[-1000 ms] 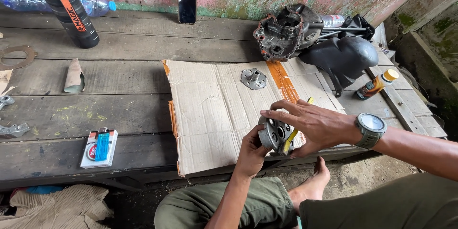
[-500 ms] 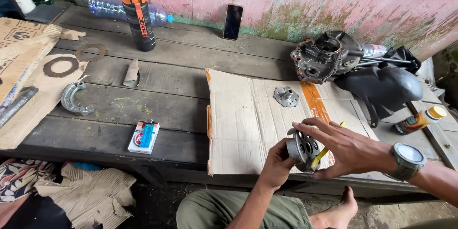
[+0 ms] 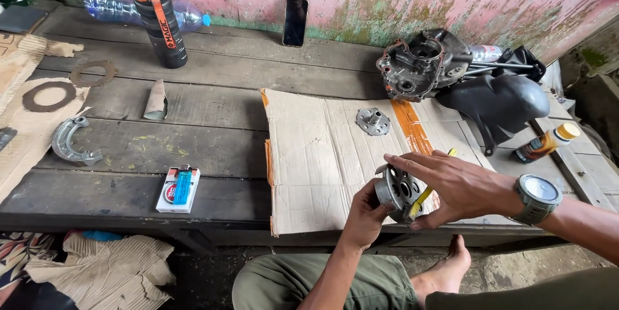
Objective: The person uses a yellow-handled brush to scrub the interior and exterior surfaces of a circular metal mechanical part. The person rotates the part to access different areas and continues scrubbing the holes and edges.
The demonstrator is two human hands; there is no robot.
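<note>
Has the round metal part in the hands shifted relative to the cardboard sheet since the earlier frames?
No clear move. The round metal part remains over the near right edge of the cardboard sheet, below the orange tape strip; only the camera panned.

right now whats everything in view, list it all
round grey metal hub: 1, held in both hands
yellow-handled tool: 1, under right hand
flat brown cardboard sheet: 1, on bench
small grey metal flange: 1, on cardboard
dark engine casing: 1, back right
black plastic cover: 1, beside casing
black phone: 1, against wall
black-orange bottle: 1, back left
blue lighter: 1, on pack
left hand: 1, under hub
right hand: 1, grey watch on wrist
</note>
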